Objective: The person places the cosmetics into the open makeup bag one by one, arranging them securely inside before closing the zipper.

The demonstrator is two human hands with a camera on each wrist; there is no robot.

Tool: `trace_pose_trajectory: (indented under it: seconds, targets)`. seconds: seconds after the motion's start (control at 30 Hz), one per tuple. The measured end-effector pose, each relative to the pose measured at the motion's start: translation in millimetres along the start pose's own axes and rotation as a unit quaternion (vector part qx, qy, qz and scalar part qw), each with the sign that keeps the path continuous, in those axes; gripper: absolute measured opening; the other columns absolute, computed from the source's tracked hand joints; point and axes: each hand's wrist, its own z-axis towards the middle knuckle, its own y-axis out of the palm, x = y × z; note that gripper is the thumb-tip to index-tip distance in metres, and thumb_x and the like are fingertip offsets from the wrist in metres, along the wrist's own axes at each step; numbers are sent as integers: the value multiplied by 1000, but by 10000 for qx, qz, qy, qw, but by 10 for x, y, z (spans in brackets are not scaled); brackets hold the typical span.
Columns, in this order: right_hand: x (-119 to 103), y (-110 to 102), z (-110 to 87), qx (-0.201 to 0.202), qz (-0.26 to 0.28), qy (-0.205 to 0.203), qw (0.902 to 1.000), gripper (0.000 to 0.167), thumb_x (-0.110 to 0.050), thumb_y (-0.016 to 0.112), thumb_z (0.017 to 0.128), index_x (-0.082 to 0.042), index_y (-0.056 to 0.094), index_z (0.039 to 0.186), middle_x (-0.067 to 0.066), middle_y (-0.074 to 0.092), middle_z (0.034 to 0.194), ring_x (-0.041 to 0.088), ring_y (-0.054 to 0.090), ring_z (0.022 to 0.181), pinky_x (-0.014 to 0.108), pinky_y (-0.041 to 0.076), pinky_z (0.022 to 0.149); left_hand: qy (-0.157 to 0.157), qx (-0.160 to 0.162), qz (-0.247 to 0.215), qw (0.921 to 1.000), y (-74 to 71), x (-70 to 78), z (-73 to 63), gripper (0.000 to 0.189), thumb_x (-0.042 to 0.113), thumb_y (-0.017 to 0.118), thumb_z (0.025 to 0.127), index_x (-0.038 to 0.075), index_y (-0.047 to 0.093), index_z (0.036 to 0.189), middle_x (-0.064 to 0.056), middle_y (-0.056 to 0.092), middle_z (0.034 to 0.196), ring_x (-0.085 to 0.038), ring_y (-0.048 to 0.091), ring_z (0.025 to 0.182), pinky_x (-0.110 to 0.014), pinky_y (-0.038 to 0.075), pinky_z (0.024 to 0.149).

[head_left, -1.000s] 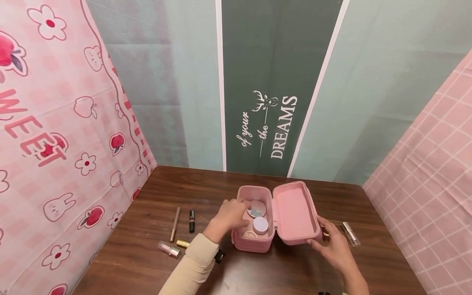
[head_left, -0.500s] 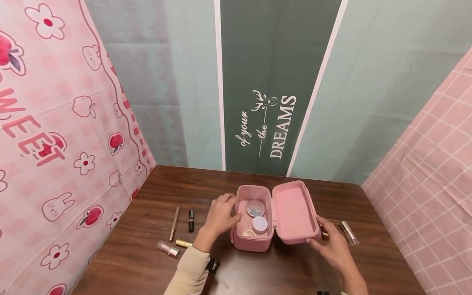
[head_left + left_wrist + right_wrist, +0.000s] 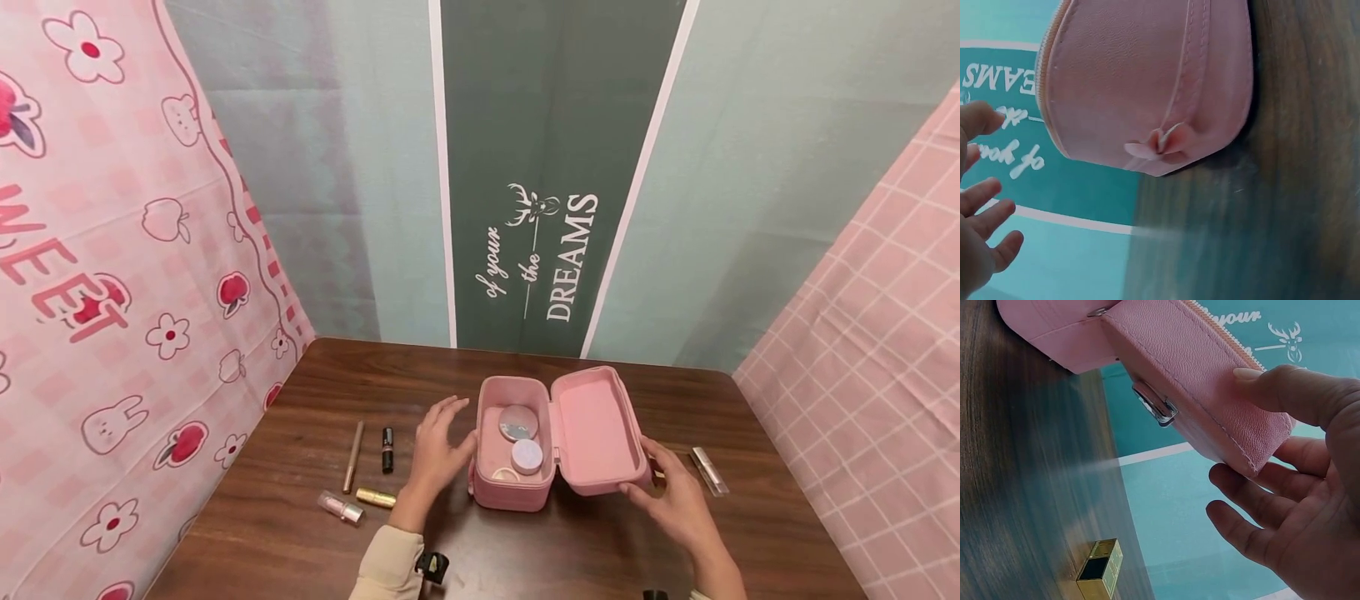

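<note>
A green cloth with white lettering hangs at the far side, between a pink fruit-patterned cloth on the left and a pink checked cloth on the right. Before them stands a dark wood-grain worktop. Right of its middle sits a pink case, its lid swung open to the right. The right hand grips the lid's right edge, thumb on the side wall; the left hand, fingers loosely spread and holding nothing, is just left of the case. Inside lie a round compact and, nearer, a pale round jar. Left on the worktop are a slim brown stick, a clear-and-silver tube, a black tube and a gold tube; right of the lid lies a silver tube.
</note>
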Motion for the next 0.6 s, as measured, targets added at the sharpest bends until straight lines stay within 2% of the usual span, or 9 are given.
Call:
trace_pose_trajectory:
  seconds: [0.17, 0.27, 0.47, 0.6]
  targets:
    - [5, 7, -6, -46, -90, 51, 9999, 72, -5, 83, 65, 6, 48, 127, 23, 54, 116, 32, 57, 94, 32, 51, 72, -21, 626, -543, 9966, 58, -108, -74, 50, 8, 78, 66, 4, 63, 113, -14, 60, 114, -29, 57, 104, -48, 46, 81]
    - [13, 9, -5, -51, -112, 57, 9999, 72, -4, 83, 65, 7, 48, 127, 23, 54, 116, 31, 57, 94, 34, 51, 73, 4, 952, -674, 9932, 97, -167, -113, 50, 6, 79, 65, 3, 64, 112, -12, 61, 112, -27, 57, 103, -41, 46, 84]
    - [31, 10, -7, -52, -111, 68, 9999, 72, -5, 83, 64, 6, 48, 127, 23, 54, 116, 31, 57, 93, 33, 51, 72, -5, 1661, -727, 9834, 146, -274, -192, 51, 1, 79, 63, 1, 63, 111, -12, 62, 108, -29, 58, 100, -33, 44, 85]
    - [37, 8, -13, -58, -109, 84, 9999, 73, -4, 83, 64, 5, 48, 127, 22, 54, 116, 31, 57, 94, 31, 51, 72, -225, 2074, -675, 9757, 145, -315, -235, 57, -2, 80, 60, 2, 62, 114, -13, 61, 111, -30, 57, 103, -38, 46, 83]
